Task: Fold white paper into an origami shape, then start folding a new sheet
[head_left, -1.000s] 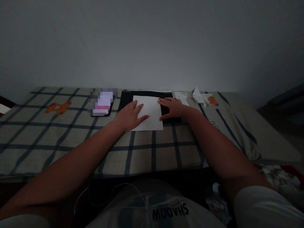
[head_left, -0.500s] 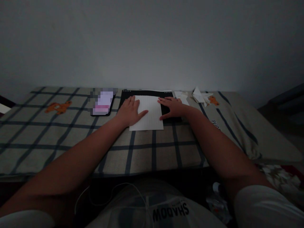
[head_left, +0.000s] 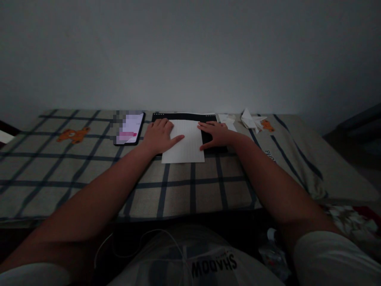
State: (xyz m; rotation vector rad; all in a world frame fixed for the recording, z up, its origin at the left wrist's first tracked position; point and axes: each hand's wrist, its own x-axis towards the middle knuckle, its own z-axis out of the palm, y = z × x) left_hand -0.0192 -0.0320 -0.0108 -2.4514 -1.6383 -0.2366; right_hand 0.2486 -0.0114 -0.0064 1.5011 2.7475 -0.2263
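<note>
Sheet of white lined paper [head_left: 186, 143], thin, light, limp and easily creased, lying flat on a black pad [head_left: 208, 117] on the checked bed cover [head_left: 178, 186]; left hand [head_left: 159, 136] and right hand [head_left: 214, 134] spread open, palms pressing its side edges; best lifted by a corner.

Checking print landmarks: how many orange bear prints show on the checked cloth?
2. One bear print at far left, left of the phone; another bear print at far right beside the folded papers. Folds may hide others.

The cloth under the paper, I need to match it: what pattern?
The cloth is beige with a dark blue grid and orange bear prints, seen in the head view.
</note>
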